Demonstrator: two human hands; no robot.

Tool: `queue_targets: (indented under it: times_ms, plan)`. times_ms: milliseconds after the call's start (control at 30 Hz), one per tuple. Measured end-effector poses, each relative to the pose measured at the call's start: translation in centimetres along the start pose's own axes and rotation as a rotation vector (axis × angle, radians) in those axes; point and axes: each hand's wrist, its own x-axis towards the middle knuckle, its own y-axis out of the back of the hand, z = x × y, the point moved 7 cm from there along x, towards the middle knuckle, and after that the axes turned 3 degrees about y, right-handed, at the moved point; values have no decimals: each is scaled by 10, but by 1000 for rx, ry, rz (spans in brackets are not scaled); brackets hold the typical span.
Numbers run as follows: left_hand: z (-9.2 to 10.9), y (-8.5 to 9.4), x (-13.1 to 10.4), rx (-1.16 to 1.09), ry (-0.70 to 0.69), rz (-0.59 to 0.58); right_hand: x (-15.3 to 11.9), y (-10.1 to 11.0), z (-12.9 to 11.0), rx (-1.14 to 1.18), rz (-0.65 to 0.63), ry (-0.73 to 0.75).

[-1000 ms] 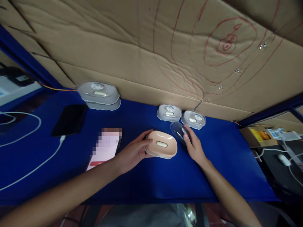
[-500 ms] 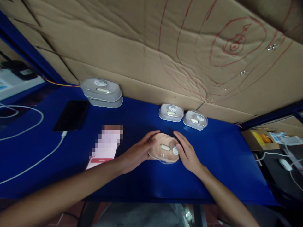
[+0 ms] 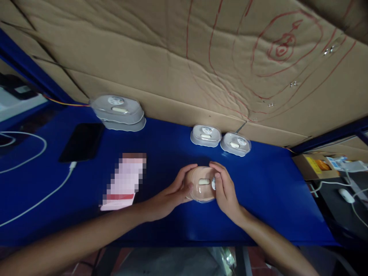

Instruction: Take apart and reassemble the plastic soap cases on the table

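Between my two hands is an oval clear plastic package (image 3: 201, 193) with a beige inside, a white pill-shaped piece near its middle and a round white sticker at its right end. My left hand (image 3: 181, 188) wraps its left end, thumb on top. My right hand (image 3: 227, 188) curls round its right end and partly covers the sticker. Two similar packages with grey insides, one at the left (image 3: 205, 135) and one at the right (image 3: 235, 143), lie behind my hands near the cardboard.
At the back left lies a stack of larger grey packages (image 3: 120, 111). A dark phone (image 3: 82, 142) on a white cable and a lit phone (image 3: 125, 180) lie left on the blue table (image 3: 166, 149). A cardboard wall (image 3: 143, 50) with red drawn lines rises behind. A small box (image 3: 310, 166) stands right.
My hands have closed further round the beige package, my left thumb now lying lower over it. The package sits slightly lower and to the right in the view, which itself has shifted a little.
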Motion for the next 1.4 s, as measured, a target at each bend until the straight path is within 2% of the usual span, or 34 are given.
queue_targets:
  times_ms: [167,367,533,700,800,933,1167,1233,1267,1333,1400]
  plan:
    - [12,-10,-9,164,-83,-52,-4,4,-15,-28,-5,134]
    - [14,-6,-6,200,-145,-25,-3,-8,-18,-164,-249,409]
    - [10,-9,-5,139,-110,-71,-13,-8,-15,-260,-191,576]
    - [17,-16,-9,112,-166,-100,-24,-6,-12,-286,-85,631]
    - [25,-20,-11,126,-217,-118,-25,-5,-14,-340,-64,648]
    - [30,-18,-10,148,-253,-99,-16,-5,-18,-309,-118,591]
    - [8,-6,-2,-38,-47,-61,-4,-12,-24,-352,-306,590]
    - [14,1,0,98,-90,24,-2,-9,-21,-353,-319,544]
    - [22,5,1,222,-156,92,0,-6,-19,-354,-320,515]
    - [45,11,4,541,-344,217,1,0,-13,-377,-339,468]
    - [67,9,13,872,-529,248,1,9,-5,-438,-380,424]
